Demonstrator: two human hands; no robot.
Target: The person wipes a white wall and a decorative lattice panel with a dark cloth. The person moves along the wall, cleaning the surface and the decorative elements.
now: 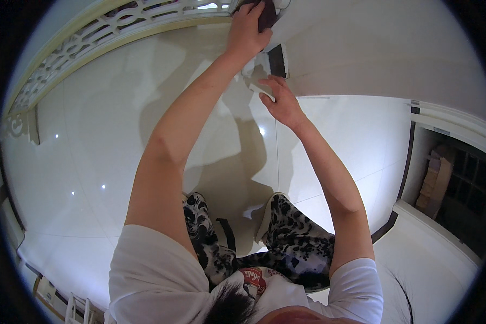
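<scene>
My left hand (249, 28) reaches up to the top of the view, its fingers pressed on a dark maroon cloth (268, 16) against the corner where the white lattice panel (129, 18) meets the wall. Lower and to the right, my right hand (281, 99) is held with fingers spread, holding nothing that I can see. It is near a white base block (260, 67) and a short dark baseboard piece (277, 60) at the foot of the wall. The far end of the cloth is cut off by the picture's edge.
Glossy pale floor tiles (105, 121) spread around my feet. The plain wall (368, 52) stands at the upper right. At the right are a door frame (449, 121) and a dark opening with a stacked brown object (433, 182). A white chair-like frame (79, 308) is at the lower left.
</scene>
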